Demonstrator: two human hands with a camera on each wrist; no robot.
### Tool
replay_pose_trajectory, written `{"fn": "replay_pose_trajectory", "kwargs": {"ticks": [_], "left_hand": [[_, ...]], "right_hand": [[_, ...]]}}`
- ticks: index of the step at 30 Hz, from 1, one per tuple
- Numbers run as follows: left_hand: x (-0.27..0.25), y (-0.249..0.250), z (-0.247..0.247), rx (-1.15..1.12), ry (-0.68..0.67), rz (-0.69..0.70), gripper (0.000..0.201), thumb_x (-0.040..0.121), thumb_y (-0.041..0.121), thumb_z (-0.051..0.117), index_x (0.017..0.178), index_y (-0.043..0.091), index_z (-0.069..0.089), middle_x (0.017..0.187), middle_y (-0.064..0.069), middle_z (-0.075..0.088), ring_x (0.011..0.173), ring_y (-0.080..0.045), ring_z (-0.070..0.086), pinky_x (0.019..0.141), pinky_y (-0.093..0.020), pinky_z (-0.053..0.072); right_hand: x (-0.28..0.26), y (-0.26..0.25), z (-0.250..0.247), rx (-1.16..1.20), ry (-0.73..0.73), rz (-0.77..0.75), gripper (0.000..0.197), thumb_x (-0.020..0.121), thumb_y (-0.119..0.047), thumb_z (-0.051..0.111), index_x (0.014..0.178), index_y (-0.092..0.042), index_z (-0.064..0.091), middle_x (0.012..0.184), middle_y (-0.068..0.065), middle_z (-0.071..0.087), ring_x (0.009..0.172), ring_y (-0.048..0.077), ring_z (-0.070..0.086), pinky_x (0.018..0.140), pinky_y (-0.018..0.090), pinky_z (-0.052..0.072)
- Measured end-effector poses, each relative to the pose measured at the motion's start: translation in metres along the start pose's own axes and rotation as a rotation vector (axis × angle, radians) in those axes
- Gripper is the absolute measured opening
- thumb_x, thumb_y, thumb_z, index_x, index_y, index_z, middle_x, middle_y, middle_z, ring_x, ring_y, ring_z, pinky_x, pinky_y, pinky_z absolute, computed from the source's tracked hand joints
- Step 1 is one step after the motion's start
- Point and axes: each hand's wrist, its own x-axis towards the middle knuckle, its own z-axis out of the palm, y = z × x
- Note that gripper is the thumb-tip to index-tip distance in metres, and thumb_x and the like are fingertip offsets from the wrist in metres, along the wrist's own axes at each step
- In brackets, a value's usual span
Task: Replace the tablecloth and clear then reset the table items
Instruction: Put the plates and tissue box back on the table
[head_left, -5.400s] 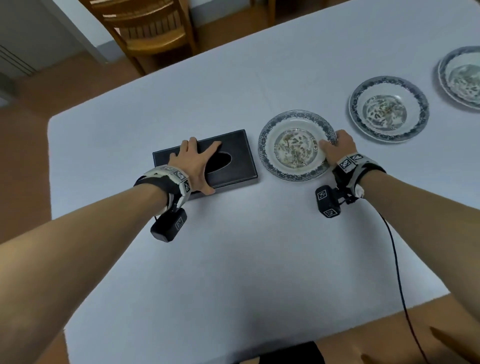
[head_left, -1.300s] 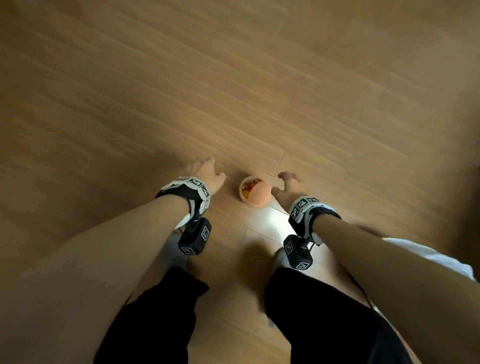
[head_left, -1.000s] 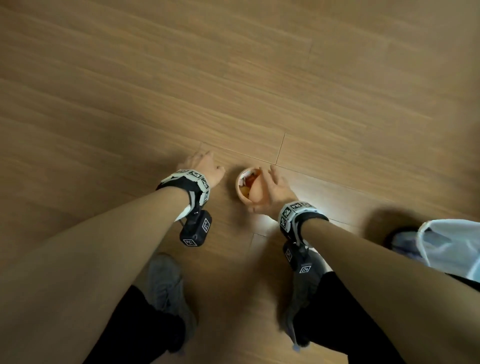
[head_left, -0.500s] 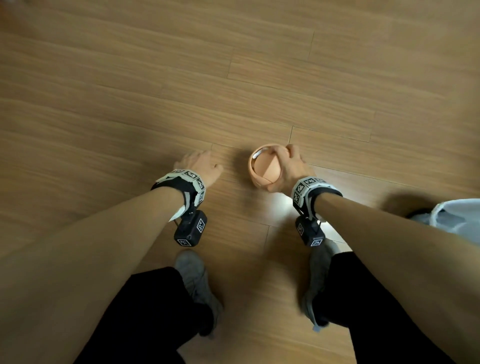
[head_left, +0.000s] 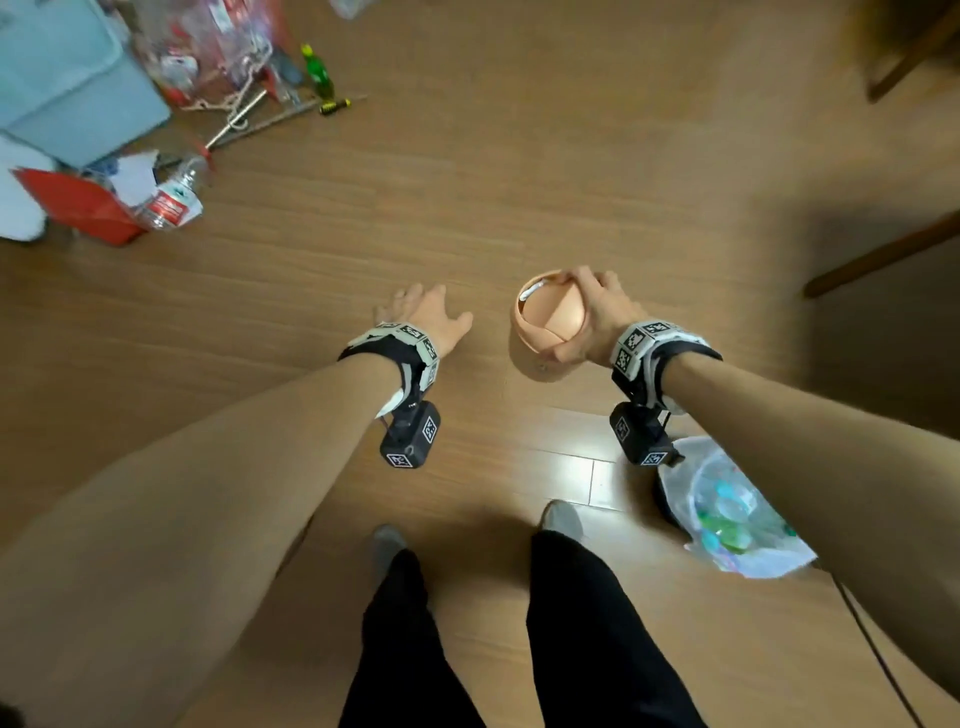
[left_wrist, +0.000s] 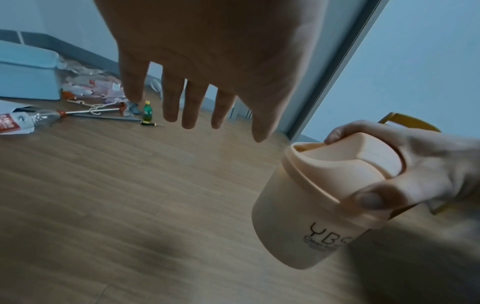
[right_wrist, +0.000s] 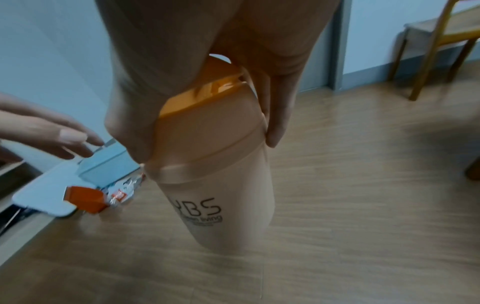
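Observation:
A small peach-coloured desktop bin with a swing lid and black "YBS" lettering hangs above the wooden floor. My right hand grips it from above by the lid rim, thumb on one side and fingers on the other; in the right wrist view the bin hangs below my palm, and in the left wrist view the bin is at the right. My left hand is empty beside it, a short way to the left, with its fingers straight and spread. The table is out of view.
Clutter lies at the far left: a pale blue box, a red dustpan, a plastic bottle, a green bottle and tools. A bin lined with a white bag stands by my right foot. Chair legs are at the right.
My right hand took hold of the peach bin on the floor and lifted it. My view has risen and swung, bringing the clutter and the lined bin into sight. The left hand stays empty.

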Motion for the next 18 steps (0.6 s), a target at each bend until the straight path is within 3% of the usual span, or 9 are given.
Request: {"fn": "replay_pose_trajectory", "kwargs": {"ticks": [7, 12, 18], "left_hand": [[-0.052, 0.119, -0.087, -0.007, 0.033, 0.113, 0.074, 0.089, 0.062, 0.047, 0.149, 0.02, 0.032, 0.155, -0.011, 0.032, 0.141, -0.033, 0.03, 0.113, -0.054, 0.027], [-0.071, 0.217, -0.115, 0.056, 0.071, 0.347, 0.071, 0.089, 0.06, 0.049, 0.146, 0.018, 0.038, 0.147, -0.011, 0.04, 0.135, -0.032, 0.037, 0.108, -0.05, 0.032], [-0.107, 0.338, -0.12, 0.114, 0.053, 0.551, 0.068, 0.091, 0.058, 0.049, 0.144, 0.017, 0.04, 0.146, -0.011, 0.041, 0.134, -0.033, 0.038, 0.107, -0.049, 0.031]], "right_hand": [[-0.093, 0.032, -0.165, 0.022, 0.137, 0.079, 0.098, 0.039, -0.059, 0.077, 0.126, -0.046, 0.034, 0.124, 0.0, 0.04, 0.104, 0.032, 0.055, 0.087, 0.041, 0.048], [-0.16, 0.081, -0.225, 0.111, 0.308, 0.203, 0.09, 0.041, -0.059, 0.071, 0.123, -0.046, 0.035, 0.119, -0.001, 0.039, 0.095, 0.03, 0.054, 0.085, 0.037, 0.045], [-0.251, 0.165, -0.277, 0.144, 0.396, 0.37, 0.089, 0.051, -0.046, 0.083, 0.123, -0.048, 0.031, 0.128, 0.0, 0.037, 0.105, 0.03, 0.052, 0.092, 0.043, 0.046]]}}
